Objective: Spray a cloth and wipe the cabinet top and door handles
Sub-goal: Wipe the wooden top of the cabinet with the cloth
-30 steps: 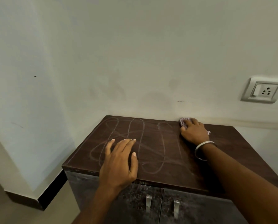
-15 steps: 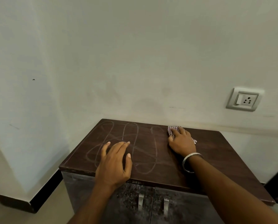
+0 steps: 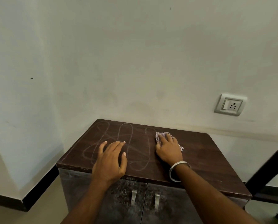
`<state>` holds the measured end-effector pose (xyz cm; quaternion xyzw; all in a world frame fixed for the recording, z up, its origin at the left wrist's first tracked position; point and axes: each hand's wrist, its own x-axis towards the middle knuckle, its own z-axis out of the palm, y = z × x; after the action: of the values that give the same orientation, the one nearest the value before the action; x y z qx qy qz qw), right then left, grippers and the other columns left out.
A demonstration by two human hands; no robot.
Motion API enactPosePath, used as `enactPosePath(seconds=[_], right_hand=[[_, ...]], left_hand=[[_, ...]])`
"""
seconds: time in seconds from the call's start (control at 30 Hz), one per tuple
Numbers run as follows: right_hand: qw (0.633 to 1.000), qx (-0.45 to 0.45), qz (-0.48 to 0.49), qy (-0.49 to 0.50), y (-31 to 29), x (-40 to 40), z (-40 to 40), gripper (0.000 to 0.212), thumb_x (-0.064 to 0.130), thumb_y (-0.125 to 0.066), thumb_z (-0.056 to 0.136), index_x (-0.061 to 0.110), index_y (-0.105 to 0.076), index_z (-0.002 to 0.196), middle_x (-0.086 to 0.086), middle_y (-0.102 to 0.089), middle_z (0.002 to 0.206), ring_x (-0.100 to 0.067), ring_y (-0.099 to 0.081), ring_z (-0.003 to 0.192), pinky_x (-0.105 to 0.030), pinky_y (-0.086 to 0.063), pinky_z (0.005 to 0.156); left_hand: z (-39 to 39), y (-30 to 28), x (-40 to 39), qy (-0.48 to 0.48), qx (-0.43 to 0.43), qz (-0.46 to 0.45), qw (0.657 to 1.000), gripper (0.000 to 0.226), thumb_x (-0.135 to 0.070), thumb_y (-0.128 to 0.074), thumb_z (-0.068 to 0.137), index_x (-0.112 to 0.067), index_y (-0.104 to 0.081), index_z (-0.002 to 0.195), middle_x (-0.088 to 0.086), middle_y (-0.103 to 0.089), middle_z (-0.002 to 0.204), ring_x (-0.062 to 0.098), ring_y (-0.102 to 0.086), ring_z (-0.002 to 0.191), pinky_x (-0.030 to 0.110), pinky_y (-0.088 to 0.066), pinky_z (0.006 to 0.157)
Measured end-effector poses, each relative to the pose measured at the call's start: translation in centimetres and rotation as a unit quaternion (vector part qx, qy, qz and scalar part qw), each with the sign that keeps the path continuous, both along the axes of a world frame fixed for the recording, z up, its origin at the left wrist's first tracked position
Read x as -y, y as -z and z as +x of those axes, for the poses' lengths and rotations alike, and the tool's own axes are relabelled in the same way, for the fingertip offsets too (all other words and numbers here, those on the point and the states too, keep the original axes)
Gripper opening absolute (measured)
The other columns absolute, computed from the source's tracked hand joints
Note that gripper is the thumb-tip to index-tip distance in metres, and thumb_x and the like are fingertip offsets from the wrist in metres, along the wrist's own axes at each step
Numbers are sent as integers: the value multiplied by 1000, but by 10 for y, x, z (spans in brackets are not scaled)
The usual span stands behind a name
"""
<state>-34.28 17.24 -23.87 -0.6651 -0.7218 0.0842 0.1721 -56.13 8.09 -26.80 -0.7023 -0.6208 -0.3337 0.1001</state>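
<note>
A dark brown cabinet top [image 3: 204, 152] stands against the wall, marked with pale looping streaks on its left half. My right hand [image 3: 169, 149] presses flat on a red-and-white checked cloth [image 3: 160, 136] near the middle of the top; most of the cloth is hidden under the palm. My left hand [image 3: 110, 160] lies flat on the front left part of the top, fingers spread, holding nothing. Two metal door handles [image 3: 133, 197] [image 3: 157, 200] hang side by side on the doors below the front edge.
A wall socket with a switch [image 3: 230, 105] sits on the wall above the right end. A dark chair [image 3: 270, 178] stands close to the cabinet's right side. A black skirting strip [image 3: 38, 191] runs along the floor at the left.
My right hand has drawn the cloth from the back edge by the wall toward the front. The view has tilted and shifted; my left hand stays flat in place.
</note>
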Motion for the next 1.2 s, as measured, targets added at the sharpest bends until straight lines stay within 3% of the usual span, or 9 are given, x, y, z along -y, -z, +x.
enactPosePath(seconds=[0.33,0.63,0.87,1.0,1.2], right_hand=[[996,5,-7,91,-2,7,38,54,37,-35,96,26,-32,149,-6,-18,161,-33,-17,146,-45,-13,120],[1000,4,24,11,6,41,9,55,41,-37,95,29,-33,149,-5,-20,160,-29,-18,146,-44,-17,120],[995,4,31,94,7,51,62,54,37,-38,95,27,-35,148,-8,-23,159,-30,-21,145,-42,-15,121],[993,-2,30,110,4,59,54,53,36,-39,95,27,-37,147,-8,-23,159,-31,-21,144,-43,-15,121],[998,15,58,29,9,85,4,54,40,-39,93,29,-36,146,-6,-25,158,-29,-22,144,-42,-17,120]], left_hand=[[1,2,-2,-2,-11,2,1000,52,-41,-30,91,-17,-57,128,-3,-61,127,11,-53,121,42,-20,117],[0,2,-2,-10,-15,-3,1000,53,-40,-30,91,-17,-55,131,-2,-60,129,12,-51,123,42,-20,117],[1,2,-2,-11,-11,10,1000,53,-40,-30,90,-16,-56,129,-1,-61,128,13,-52,121,41,-21,116],[1,3,-3,-9,-13,3,1000,51,-39,-32,90,-16,-55,129,-1,-60,128,12,-52,121,40,-21,115],[0,3,-4,-8,-9,-1,1000,52,-40,-32,90,-16,-55,130,1,-60,128,14,-52,122,42,-20,115]])
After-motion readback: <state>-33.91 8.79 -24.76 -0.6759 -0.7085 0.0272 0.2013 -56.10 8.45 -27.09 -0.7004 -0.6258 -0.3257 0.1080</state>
